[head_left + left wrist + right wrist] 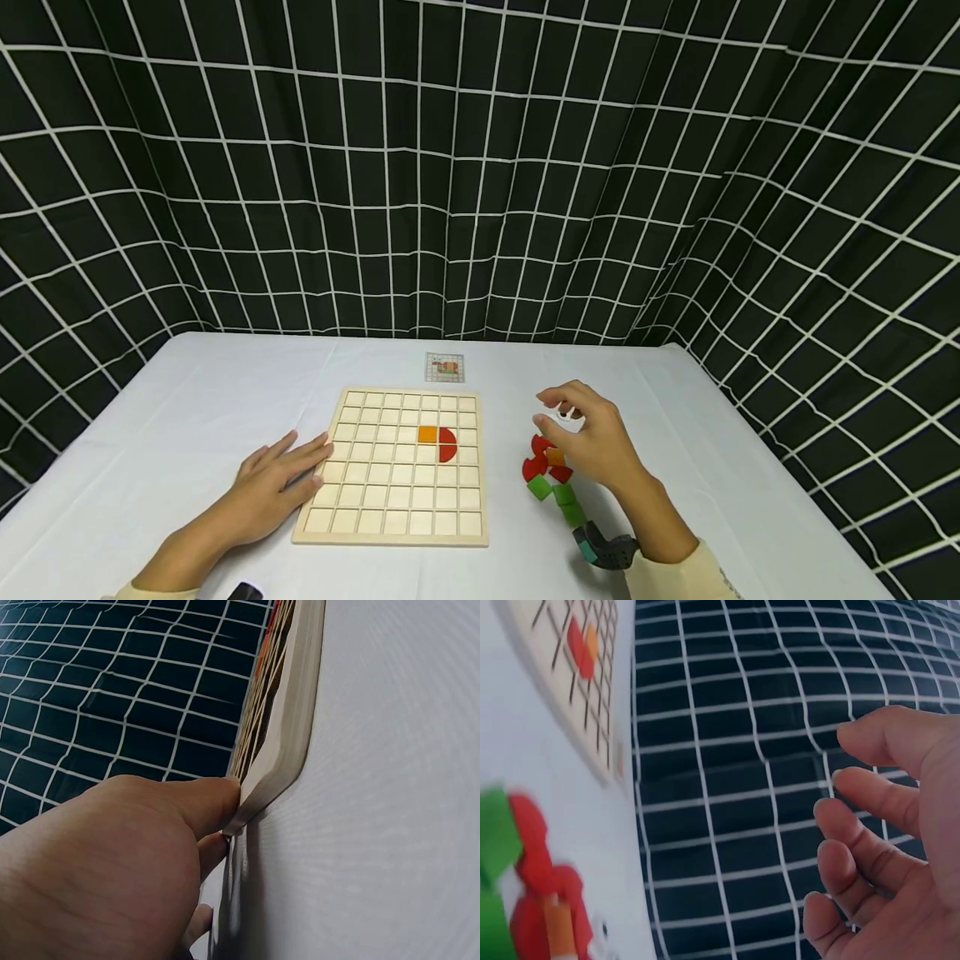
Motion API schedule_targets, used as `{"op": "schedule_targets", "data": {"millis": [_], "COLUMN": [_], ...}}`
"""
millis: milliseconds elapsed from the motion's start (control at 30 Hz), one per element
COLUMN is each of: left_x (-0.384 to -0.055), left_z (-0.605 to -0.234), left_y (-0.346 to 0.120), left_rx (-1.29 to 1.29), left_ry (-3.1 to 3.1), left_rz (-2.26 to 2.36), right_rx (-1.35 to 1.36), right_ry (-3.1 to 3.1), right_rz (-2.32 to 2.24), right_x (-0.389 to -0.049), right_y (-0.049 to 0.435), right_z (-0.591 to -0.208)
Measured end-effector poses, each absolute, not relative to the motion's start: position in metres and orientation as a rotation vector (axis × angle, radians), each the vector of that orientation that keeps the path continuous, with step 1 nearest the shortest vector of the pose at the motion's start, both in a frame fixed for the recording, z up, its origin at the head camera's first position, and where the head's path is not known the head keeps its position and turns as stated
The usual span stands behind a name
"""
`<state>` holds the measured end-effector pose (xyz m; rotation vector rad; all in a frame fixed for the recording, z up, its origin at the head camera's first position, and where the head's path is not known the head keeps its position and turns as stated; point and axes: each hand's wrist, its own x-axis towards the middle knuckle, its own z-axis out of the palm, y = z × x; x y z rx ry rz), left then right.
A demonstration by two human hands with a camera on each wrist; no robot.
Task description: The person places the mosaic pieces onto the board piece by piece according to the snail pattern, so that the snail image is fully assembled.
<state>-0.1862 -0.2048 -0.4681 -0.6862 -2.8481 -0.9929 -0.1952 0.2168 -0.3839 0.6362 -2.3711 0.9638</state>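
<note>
A: Curtain first?
B: Black curtain (442, 192), white gridlines, right across the upper half. Below it, a white table (225, 392).
A: And dead ahead?
B: The wooden board (372, 471), lower centre, flat on the table and split into squares.
A: Hands, quickly!
B: Well apart! The left hand (270, 496), lower left, has its fingers stretched out, touching the board's left edge. The right hand (600, 437), lower right, hangs curved in the air, a gap between thumb and fingers.
A: Smaller stuff?
B: A picture card (446, 367) just above the board. Under the right hand, red blocks (534, 468), green blocks (539, 487) and an orange block (556, 457), bunched up; a white piece (567, 423) peeks through that finger gap.
A: On the board?
B: Right of its centre, an orange square (428, 434) beside a red half-circle (447, 445)!
</note>
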Motion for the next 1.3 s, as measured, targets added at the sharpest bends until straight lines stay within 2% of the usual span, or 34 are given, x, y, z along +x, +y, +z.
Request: {"op": "schedule_targets", "data": {"millis": [267,600,1300], "left_x": [-0.185,-0.185,-0.186], "left_z": [-0.468,-0.47,-0.466], "left_y": [-0.206,-0.204,-0.204], "left_rx": [-0.677,-0.679,-0.682], "left_ry": [-2.855,-2.85,-2.853], "left_rz": [-0.969,-0.976,-0.946], "right_rx": [0.513,0.489,0.425], "right_ry": [-2.397,-2.449,-2.744], "right_rz": [0.974,0.984,0.963], "right_x": [-0.195,-0.201,-0.206], "right_y": [0.246,0.269,0.266], "right_z": [-0.398,-0.43,-0.455]}}
